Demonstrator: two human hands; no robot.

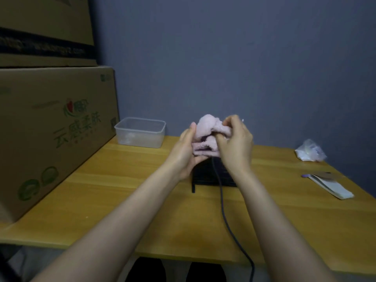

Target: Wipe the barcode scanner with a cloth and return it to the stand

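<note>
Pink fluffy cloth [207, 132] was bunched between both hands above the middle of the wooden desk [126, 192], raised clear of its surface. Left hand [186, 152] cupped the bundle from the left and below, fingers curled under it; right hand [234, 143] pressed in from the right, its fingers [228, 121] pinching a fold of the cloth at the top. Barcode scanner [203, 137] was almost wholly wrapped — only dark slivers showed between the folds, so its pose could not be read. A dark cable [222, 202] ran down from under the bundle, across the desk and over the near edge. Directly beneath the hands sat a black object [205, 176] on the desk, mostly hidden by the wrists; whether it was the stand could not be told. Clear plastic container [140, 132] stood at the back left, beside stacked cardboard boxes [55, 127]. On the right — a crumpled plastic bag [310, 151] and, nearer, a flat white packet [331, 186].
</note>
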